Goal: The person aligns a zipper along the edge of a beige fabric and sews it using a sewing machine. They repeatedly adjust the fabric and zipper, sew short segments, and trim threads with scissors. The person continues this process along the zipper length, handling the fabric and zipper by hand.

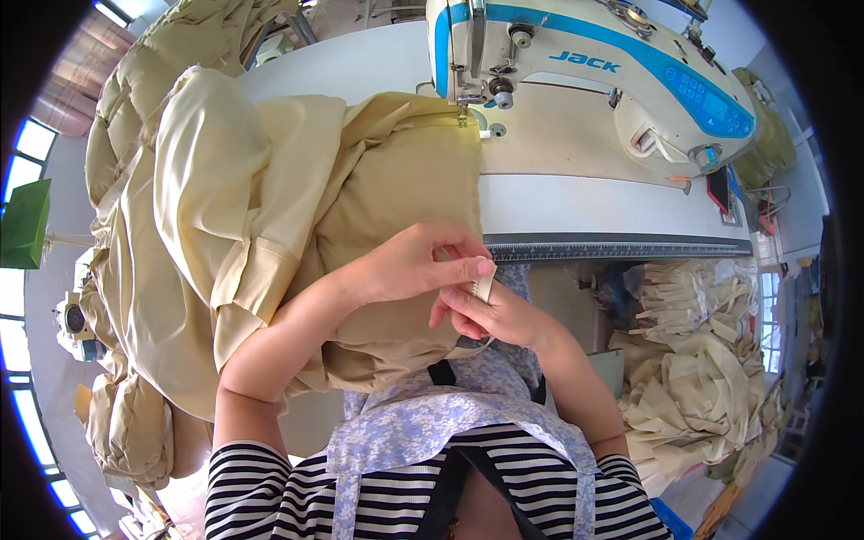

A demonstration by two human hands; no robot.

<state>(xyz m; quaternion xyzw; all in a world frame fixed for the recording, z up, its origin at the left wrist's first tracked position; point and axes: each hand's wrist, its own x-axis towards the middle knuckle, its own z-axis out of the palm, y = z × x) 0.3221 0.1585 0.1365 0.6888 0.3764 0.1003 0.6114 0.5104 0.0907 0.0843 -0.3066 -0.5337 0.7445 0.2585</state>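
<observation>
My left hand (409, 261) pinches a short cream fabric strip (484, 283) between thumb and fingers, just off the near edge of the sewing table. Close below it, my right hand (495, 317) has its fingers curled around the lower part of the same strip; its palm side is partly hidden. A large beige padded fabric piece (405, 189) lies under my left forearm, spreading over the table and down toward my lap. Its far right corner sits under the needle area of a white and blue sewing machine (576, 54).
A ruler strip (621, 247) runs along the table's front edge. Piled beige fabric (702, 387) and bundled cream strips (688, 292) are at the right. More padded beige fabric (135, 99) is heaped at the far left. A red-edged phone-like object (717, 191) lies at the table's right end.
</observation>
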